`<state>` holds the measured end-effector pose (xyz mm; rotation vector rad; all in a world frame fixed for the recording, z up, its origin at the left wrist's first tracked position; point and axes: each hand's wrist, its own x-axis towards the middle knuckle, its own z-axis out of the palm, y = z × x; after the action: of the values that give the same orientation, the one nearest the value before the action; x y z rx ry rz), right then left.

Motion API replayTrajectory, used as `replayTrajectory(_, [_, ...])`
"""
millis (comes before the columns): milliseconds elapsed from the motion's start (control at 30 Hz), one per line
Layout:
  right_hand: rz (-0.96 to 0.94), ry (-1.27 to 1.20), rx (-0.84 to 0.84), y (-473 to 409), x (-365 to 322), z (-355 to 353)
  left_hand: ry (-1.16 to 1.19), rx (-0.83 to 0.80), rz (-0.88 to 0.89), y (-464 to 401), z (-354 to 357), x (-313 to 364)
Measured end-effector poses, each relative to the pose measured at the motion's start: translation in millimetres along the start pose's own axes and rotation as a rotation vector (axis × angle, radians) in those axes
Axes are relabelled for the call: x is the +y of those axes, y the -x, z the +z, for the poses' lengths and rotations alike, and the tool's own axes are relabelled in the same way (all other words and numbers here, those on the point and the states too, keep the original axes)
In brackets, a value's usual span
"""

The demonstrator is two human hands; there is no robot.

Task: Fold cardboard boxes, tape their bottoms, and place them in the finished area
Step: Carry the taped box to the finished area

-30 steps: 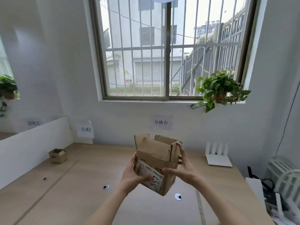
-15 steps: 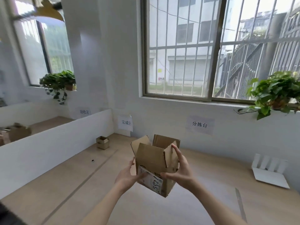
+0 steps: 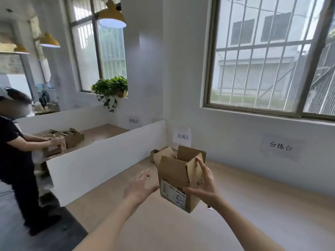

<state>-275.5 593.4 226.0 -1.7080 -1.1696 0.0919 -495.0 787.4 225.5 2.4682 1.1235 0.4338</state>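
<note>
Looking down across the long pale wooden worktable (image 3: 253, 211), I see it run along the white wall under the barred window (image 3: 272, 57); a low white partition board (image 3: 101, 160) closes off its left edge, and beyond that board a person in a dark shirt (image 3: 12, 156) stands handling brown cartons on a second wooden surface; two paper signs with printed characters hang on the wall, one at the far corner of my table (image 3: 182, 136) and one further right (image 3: 281, 146); a trailing green potted plant (image 3: 110, 87) sits on the sill of the other window, with yellow pendant lamps (image 3: 111, 17) above. Held in the air over the table, near the middle of my view, is the small brown cardboard box with a white shipping label (image 3: 178, 180); its top flaps stand open and upward, and it is tilted with one lower corner pointing down. My right hand (image 3: 204, 187) grips it, thumb across the labelled front and fingers up the right side flap; my left hand (image 3: 140, 187) is spread with straight fingers just beside the box's left face, apparently not touching. Behind the box, in the table's far corner below the nearer sign, a smaller brown cardboard box (image 3: 155, 153) rests, mostly hidden.
</note>
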Motion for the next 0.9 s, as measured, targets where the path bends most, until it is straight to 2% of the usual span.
replayTrajectory(233, [0.016,0.025,-0.062,-53.1,-3.6,97.3,-0.020,-0.025,-0.005,-63.7,-19.0,-92.5])
replayTrajectory(433, [0.019,0.033,-0.065,-127.3,20.9,171.0,-0.104,-0.032,-0.005,-144.1,-21.4,-154.1])
replayTrajectory(733, [0.084,0.083,-0.056,-266.5,63.7,271.0,-0.169,-0.094,0.036,-298.3,-50.1,-218.7])
replayTrajectory(900, [0.141,0.127,-0.068,-312.5,77.4,312.9,-0.155,-0.108,0.084,-364.1,-50.4,-245.4])
